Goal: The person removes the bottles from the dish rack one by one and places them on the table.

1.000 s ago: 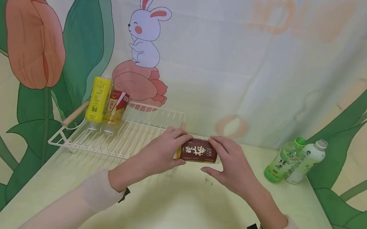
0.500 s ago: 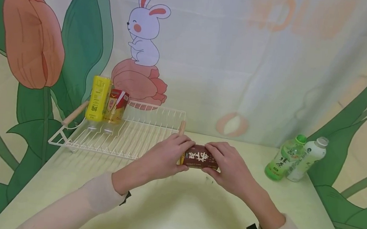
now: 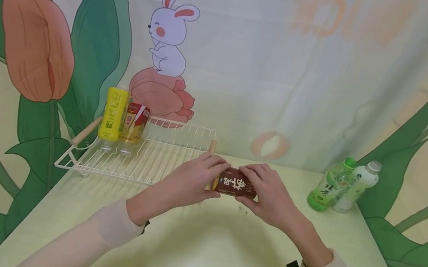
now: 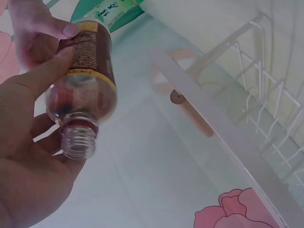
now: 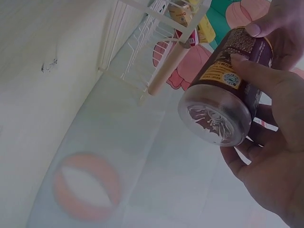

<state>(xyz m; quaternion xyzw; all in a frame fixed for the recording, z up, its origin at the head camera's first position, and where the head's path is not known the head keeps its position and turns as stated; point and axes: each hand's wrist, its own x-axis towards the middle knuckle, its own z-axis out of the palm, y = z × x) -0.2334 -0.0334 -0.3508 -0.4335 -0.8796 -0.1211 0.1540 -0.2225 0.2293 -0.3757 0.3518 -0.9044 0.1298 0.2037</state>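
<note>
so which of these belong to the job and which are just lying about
In the job:
brown bottle, held by left hand and right hand
perhaps the rack

Seemingly idle:
yellow bottle, red bottle, on the rack
green bottle, white bottle, on the table

Wire rack (image 3: 103,174), white, at left on pale tabletop (image 3: 204,245); wooden handle (image 3: 86,131) at its left end. In it, side by side, necks toward near edge: yellow bottle (image 3: 114,114), red-and-gold bottle (image 3: 135,123). Far right: green bottle (image 3: 327,186), upright, partly overlapping white bottle (image 3: 358,186), grey cap. Behind: printed curtain (image 3: 249,77), white rabbit (image 3: 171,30) on pink bloom, large orange tulip (image 3: 36,41) at left.
</note>
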